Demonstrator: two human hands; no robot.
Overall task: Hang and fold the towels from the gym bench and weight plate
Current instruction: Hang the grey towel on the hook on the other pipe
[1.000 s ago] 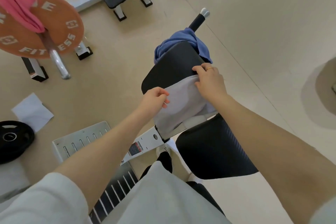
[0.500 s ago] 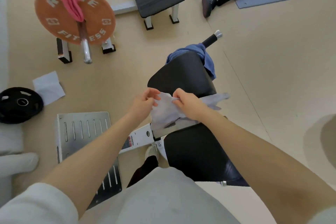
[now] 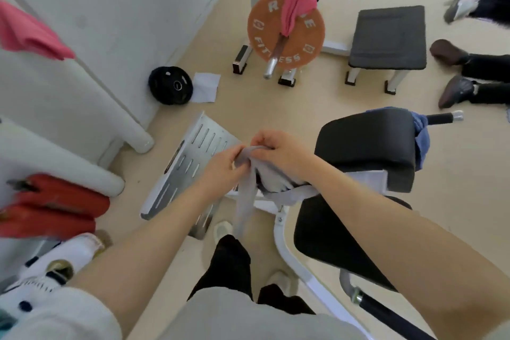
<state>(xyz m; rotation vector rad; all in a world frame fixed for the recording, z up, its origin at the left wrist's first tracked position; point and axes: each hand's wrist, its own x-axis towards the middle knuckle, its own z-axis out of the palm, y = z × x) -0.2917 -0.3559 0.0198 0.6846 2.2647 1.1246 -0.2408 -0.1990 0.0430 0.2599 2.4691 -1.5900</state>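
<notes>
Between bench pad (image 3: 364,143) and floor plate, both my hands pinch grey towel: left hand (image 3: 223,164), right hand (image 3: 278,153). Towel (image 3: 244,196) hangs bunched, off bench. Folding step; next, find corners, spread flat.

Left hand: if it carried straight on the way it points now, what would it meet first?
The left hand points across at the right hand, both gripping the grey towel. It would likely meet the right hand almost at once; depth between them is unclear.
</notes>
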